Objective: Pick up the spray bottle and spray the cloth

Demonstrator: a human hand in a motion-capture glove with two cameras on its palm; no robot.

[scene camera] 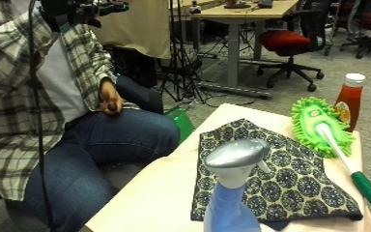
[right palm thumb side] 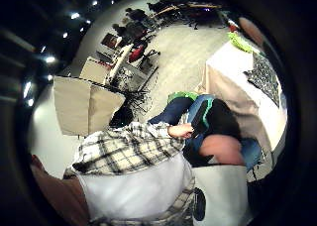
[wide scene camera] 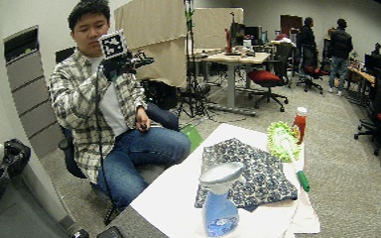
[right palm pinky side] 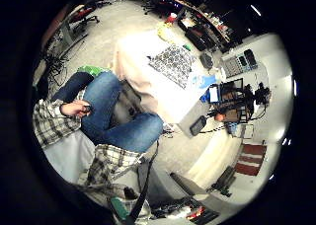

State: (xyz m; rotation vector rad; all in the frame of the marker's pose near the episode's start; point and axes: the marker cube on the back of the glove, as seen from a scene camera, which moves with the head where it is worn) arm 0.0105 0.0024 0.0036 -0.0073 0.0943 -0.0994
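Nothing has been picked up yet, so the task looks like it is at its very start.

From the outside view, the spray bottle [scene camera: 232, 193] stands on the near edge of the table [scene camera: 166, 188], just in front of the patterned cloth [scene camera: 269, 169] that lies flat there. A green duster [scene camera: 321, 126] lies to the right of the cloth, and a red sauce bottle [scene camera: 349, 100] stands at the far right corner. The person sits to the left, with the bare hand [scene camera: 108, 99] resting on a knee.

The wide outside view shows the right hand [wide scene camera: 116, 63] held up high near the person's chest, well apart from the spray bottle. It holds nothing. I cannot tell if its fingers are straight or bent. The next move, I think, is to bring this hand down and across to the bottle's neck and close the fingers round it, then aim the nozzle at the cloth.

Both palm views look down from up high. They show the person's lap and the table with the cloth on it, far from the palm.

The room is a big office with desks, chairs on wheels and a grey floor.
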